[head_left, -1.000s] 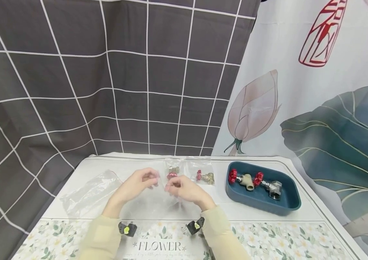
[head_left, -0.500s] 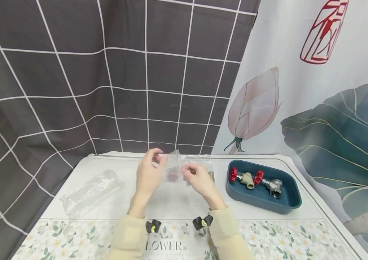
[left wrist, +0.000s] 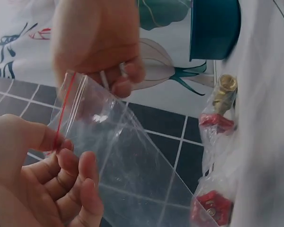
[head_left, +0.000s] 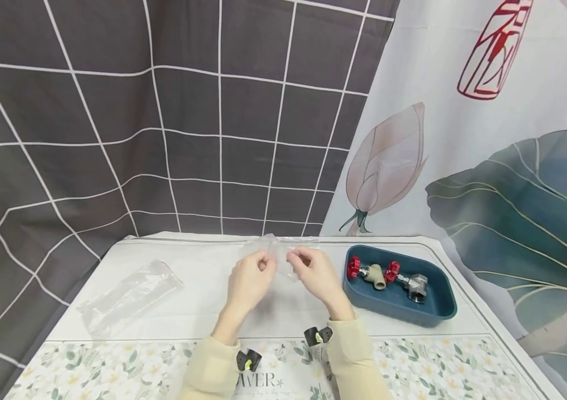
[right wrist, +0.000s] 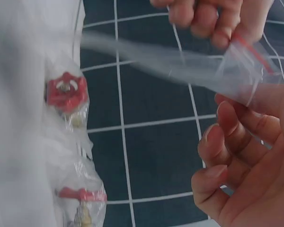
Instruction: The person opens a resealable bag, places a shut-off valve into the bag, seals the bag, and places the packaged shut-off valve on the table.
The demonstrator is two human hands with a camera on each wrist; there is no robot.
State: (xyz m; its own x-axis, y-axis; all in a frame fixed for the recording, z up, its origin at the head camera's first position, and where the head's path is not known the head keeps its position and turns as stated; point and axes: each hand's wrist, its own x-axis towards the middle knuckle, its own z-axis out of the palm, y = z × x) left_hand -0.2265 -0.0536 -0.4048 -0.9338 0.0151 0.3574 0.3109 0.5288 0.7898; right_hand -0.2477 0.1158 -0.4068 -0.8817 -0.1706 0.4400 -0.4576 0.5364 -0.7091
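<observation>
Both hands hold one clear zip-lock bag (left wrist: 128,151) with a red strip along its mouth, raised above the table. My left hand (head_left: 252,279) pinches the red-striped edge at one corner between thumb and forefinger. At the other end of the mouth, my right hand (head_left: 317,275) pinches the film, its other fingers loosely curled. The bag hangs slack and looks empty in the left wrist view. Behind it lie two bagged valves, one with a red handwheel (right wrist: 66,92), the other with a red handwheel (right wrist: 83,195) on a brass body; the hands mostly hide them in the head view.
A blue tray (head_left: 398,315) stands at the right, holding a beige valve (head_left: 376,276) and a chrome valve (head_left: 416,288), both with red handwheels. Another clear bag (head_left: 130,297) lies flat at the left. A dark checked curtain (head_left: 188,122) hangs behind the table.
Both hands have moved right from their place a second ago, with the bag lifted between them. The left hand has come closer to the right. Tray and flat bag stay put.
</observation>
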